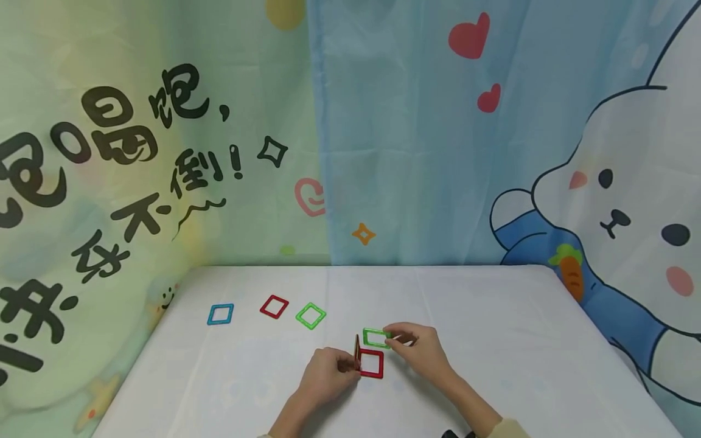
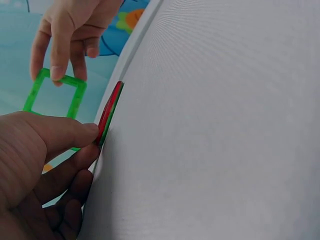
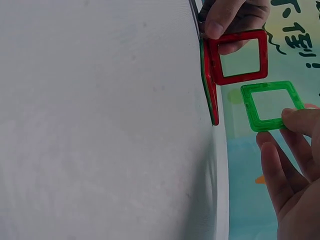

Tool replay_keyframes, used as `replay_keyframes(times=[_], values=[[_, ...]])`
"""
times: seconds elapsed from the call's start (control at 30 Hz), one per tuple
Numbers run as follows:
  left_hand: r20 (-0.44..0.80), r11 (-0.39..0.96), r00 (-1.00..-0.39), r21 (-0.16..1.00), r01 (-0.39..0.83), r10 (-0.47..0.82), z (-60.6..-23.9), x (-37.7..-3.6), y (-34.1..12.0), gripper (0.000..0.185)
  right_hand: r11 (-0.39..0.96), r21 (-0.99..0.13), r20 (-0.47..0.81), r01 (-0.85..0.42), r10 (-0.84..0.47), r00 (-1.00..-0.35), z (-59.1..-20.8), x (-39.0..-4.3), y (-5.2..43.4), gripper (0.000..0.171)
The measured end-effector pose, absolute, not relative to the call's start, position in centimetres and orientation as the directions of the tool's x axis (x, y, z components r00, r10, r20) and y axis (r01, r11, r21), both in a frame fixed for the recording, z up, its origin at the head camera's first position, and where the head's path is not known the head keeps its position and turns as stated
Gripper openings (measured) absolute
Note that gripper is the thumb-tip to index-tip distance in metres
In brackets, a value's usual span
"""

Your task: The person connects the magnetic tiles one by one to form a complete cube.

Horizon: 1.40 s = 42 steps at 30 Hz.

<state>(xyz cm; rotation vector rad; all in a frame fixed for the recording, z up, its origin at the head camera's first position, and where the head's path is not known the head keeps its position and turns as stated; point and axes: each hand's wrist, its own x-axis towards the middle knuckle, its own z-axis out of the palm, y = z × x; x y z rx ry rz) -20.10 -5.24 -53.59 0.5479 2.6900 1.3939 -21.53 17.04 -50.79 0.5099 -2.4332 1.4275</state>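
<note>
Near the table's middle, a red square frame-shaped magnetic tile (image 1: 381,364) lies flat, with green showing along its underside in both wrist views. Another red tile (image 3: 264,55) stands upright at its left edge. My left hand (image 1: 331,372) pinches at the lower corner where these red tiles meet; its fingers partly hide the join. In my right hand (image 1: 423,351) a green square tile (image 3: 270,125) is pinched by one edge between thumb and fingers. That green tile is held above the table, just behind the flat red tile and apart from it.
On the table to the left lie a blue tile (image 1: 222,305), a red tile (image 1: 266,303) and a green tile (image 1: 303,310), spaced apart. A printed curtain (image 1: 416,152) hangs behind the white table (image 1: 520,340). A black object (image 1: 450,434) shows at the bottom edge.
</note>
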Motion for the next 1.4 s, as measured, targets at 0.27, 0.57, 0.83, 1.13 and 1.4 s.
replay_keyframes(times=[0.27,0.57,0.83,1.13,1.4], values=[[0.097,0.521,-0.935,0.809,0.273,0.34,-53.52,-19.92,-5.22,0.007,0.442,-0.818,0.318,-0.368,-0.185,-0.93,-51.26,-21.7,17.15,0.019],[0.092,0.534,-0.937,0.801,0.27,0.337,-53.34,-19.92,-5.19,0.007,0.452,-0.824,0.27,-0.34,-0.214,-0.939,-51.33,-21.8,16.81,0.019],[0.086,0.542,-0.937,0.796,0.268,0.337,-53.29,-20.0,-5.22,0.007,0.475,-0.814,0.267,-0.335,-0.207,-0.941,-51.27,-21.94,16.48,0.02],[0.089,0.535,-0.937,0.801,0.269,0.338,-53.44,-20.03,-5.38,0.008,0.499,-0.791,0.282,-0.354,-0.215,-0.935,-51.21,-21.98,16.32,0.018],[0.09,0.532,-0.936,0.802,0.271,0.342,-53.57,-20.05,-5.25,0.006,0.512,-0.792,0.253,-0.334,-0.223,-0.941,-51.39,-22.22,16.47,0.018]])
